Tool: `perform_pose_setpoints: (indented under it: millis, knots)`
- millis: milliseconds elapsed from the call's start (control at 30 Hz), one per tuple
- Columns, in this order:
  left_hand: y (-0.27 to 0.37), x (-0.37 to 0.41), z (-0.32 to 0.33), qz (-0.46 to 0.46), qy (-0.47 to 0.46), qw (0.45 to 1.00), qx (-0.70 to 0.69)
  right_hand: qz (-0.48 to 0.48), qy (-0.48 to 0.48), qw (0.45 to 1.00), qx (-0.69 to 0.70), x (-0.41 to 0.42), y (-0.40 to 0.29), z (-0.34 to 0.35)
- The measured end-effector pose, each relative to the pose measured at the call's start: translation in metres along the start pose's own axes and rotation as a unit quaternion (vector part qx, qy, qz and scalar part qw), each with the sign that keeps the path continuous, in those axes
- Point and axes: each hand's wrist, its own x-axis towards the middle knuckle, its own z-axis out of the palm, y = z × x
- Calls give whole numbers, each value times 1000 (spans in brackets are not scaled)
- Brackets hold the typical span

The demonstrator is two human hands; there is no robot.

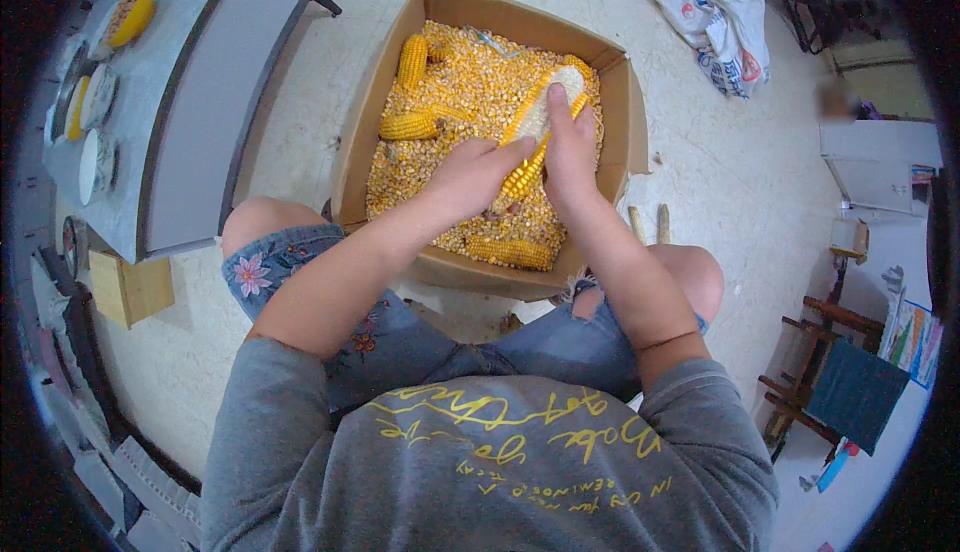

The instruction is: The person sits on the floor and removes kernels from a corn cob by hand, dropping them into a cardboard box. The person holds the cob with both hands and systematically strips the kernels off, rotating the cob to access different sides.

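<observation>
A large yellow corn cob (533,115), partly stripped to pale bare core on its upper face, lies tilted between my hands. My left hand (478,177) grips its lower part from the left, thumb pressed on the cob. My right hand (572,143) wraps its right side, with the thumb on the bare patch near the far end. Both hands are over a cardboard box (627,106) that holds a thick layer of loose corn kernels (480,91). Several other cobs lie on the kernels, among them a cob (412,61) at the far left and a cob (510,252) at the near side.
The box stands on the pale floor (705,199) between my knees. To the left is a grey table (191,94) bearing bowls and a yellow dish (135,16). White printed bags (724,38) lie at the far right. A dark-seated chair (855,394) is at the right.
</observation>
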Motion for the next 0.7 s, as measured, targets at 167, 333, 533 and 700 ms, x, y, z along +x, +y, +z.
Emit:
perform_pose_setpoints:
  millis: [167, 333, 533, 700]
  knots:
    - [10, -7, -4, -11, -118, 977, -176, -28, -1, 999, 28, 11, -7, -9]
    - [5, -11, 0, 18, -38, 999, -28, -59, 3, 998, 2, 5, -8, -3]
    - [-17, 9, 3, 35, 48, 997, 42, -21, 5, 1000, -2, 1, -5, -2]
    - [13, -10, -2, -61, -22, 997, -44, -25, 9, 1000, -14, 4, -4, -1]
